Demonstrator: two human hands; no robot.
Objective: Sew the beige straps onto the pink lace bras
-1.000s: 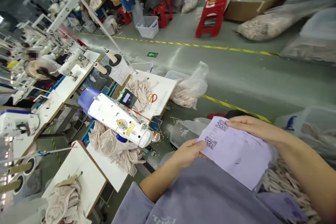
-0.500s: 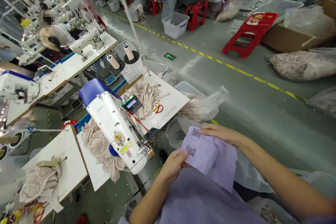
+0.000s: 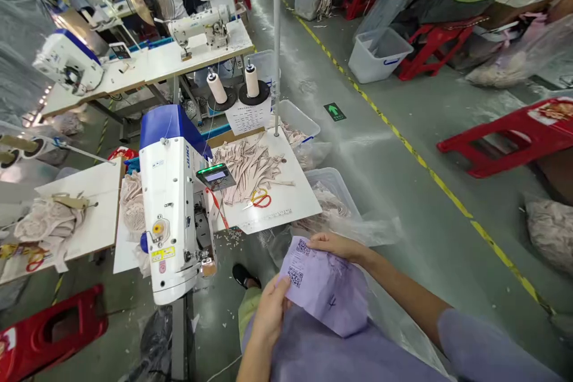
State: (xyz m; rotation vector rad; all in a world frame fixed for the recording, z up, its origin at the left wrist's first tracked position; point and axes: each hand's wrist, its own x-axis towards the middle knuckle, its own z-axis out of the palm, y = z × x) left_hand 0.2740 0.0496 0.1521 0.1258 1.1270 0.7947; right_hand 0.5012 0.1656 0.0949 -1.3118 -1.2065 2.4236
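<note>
Careful: if we turn fast on this floor (image 3: pixel 385 161), the edge of the table (image 3: pixel 298 198) ahead could snag and tear our paper (image 3: pixel 320 289), held between us and it; open room lies right. Our left hand (image 3: pixel 270 305) grips its left side, our right hand (image 3: pixel 342 248) pinches the far edge.

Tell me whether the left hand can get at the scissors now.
Probably yes, if the left hand lets go of the purple paper: the scissors lie uncovered on the white tabletop, and the way looks free.
</note>
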